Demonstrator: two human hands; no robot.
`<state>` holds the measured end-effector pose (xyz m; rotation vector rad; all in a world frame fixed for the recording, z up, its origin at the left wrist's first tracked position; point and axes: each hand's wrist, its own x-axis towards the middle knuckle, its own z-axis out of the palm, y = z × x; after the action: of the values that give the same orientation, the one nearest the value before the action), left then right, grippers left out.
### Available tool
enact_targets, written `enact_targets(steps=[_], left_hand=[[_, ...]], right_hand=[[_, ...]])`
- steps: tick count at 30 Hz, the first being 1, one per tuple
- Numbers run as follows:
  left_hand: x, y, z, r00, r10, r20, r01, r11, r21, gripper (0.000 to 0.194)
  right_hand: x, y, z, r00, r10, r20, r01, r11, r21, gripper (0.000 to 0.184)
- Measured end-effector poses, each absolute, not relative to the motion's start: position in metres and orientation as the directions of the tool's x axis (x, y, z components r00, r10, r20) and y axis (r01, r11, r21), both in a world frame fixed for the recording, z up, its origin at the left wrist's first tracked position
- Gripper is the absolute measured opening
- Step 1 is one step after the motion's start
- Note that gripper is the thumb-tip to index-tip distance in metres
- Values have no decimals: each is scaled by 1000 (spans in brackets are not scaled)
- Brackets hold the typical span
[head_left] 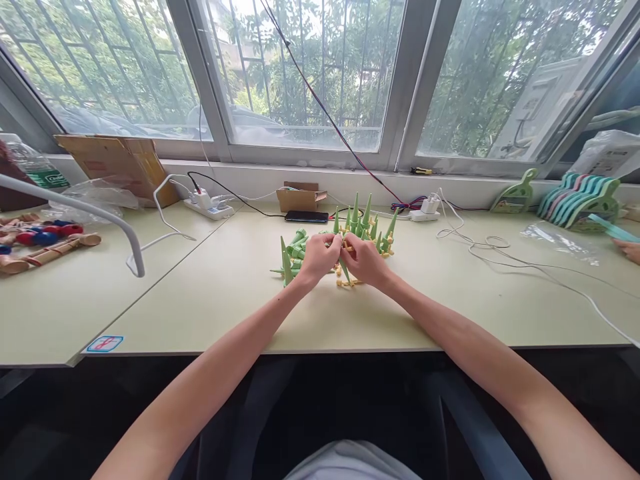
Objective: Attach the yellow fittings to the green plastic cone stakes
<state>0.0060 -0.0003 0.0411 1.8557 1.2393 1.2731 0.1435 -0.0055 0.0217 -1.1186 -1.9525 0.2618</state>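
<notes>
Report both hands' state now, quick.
Left hand: closed, fingers pinching small pieces.
Right hand: closed; exactly which piece it grips can't be told.

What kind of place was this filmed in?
Probably a shared workroom or office: a long pale desk under barred windows, a power strip, and another person's hand at the right edge.

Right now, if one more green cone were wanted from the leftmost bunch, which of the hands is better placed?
Likely the left hand: it sits beside those green cones, while the right hand is farther off. Both hands are close together at the fingertips, though.
</notes>
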Motion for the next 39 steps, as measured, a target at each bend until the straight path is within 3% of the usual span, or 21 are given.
enact_targets(steps=[12, 27, 39], left_hand=[[6, 0, 41, 113, 896, 429, 407, -436, 803, 38], [6, 3, 40, 99, 871, 482, 452, -471, 758, 39], [8, 5, 38, 70, 859, 507, 455, -480, 750, 40]], right_hand=[[143, -3, 16, -200, 788, 582, 679, 539, -498, 35], [142, 2, 14, -206, 848, 488, 785, 441, -435, 43], [143, 3, 15, -191, 849, 493, 757, 447, -476, 44]])
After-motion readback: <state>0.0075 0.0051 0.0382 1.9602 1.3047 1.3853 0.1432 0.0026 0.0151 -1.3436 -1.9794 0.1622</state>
